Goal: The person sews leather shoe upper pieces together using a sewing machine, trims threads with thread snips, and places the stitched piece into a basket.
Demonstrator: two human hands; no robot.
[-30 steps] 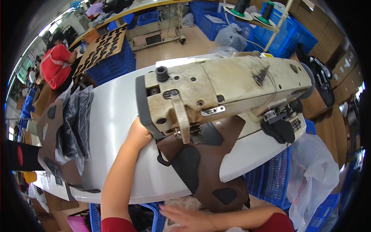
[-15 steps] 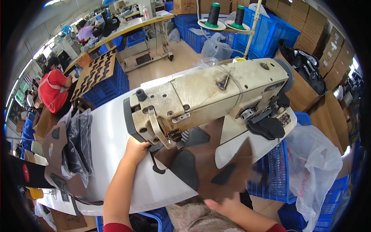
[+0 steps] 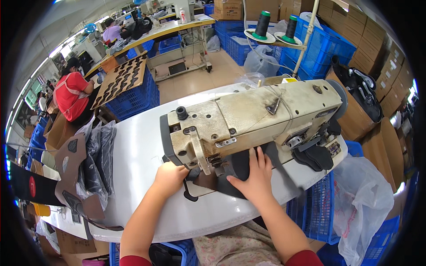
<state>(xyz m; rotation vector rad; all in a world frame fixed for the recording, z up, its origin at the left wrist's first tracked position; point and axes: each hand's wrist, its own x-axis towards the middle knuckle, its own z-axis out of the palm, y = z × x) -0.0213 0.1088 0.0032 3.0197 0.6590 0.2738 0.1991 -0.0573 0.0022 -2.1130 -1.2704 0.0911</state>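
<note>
A cream sewing machine (image 3: 248, 111) stands on the white table, its needle end toward the left. Under its arm lies a flat, leather-like piece (image 3: 237, 167), mostly black here, with a brown part (image 3: 206, 181) below the needle. My right hand (image 3: 255, 179) rests flat on the black part, fingers spread and pointing away from me. Beside the needle end, my left hand (image 3: 169, 178) is curled at the piece's left edge. Its fingertips are partly hidden by the machine, so what they grip is unclear.
Plastic-wrapped dark pieces (image 3: 106, 157) and a brown cut piece (image 3: 71, 164) lie at the table's left. Black pads (image 3: 314, 157) sit by the machine's right end. Thread cones (image 3: 262, 25) stand behind. Blue crates (image 3: 317, 208) and a plastic bag (image 3: 359, 195) are at right. A person in red (image 3: 71, 97) sits far left.
My right hand has come up from the near edge onto the piece. The piece has turned, so black now shows where brown did. My left hand stays by the needle end. The view has shifted slightly.
</note>
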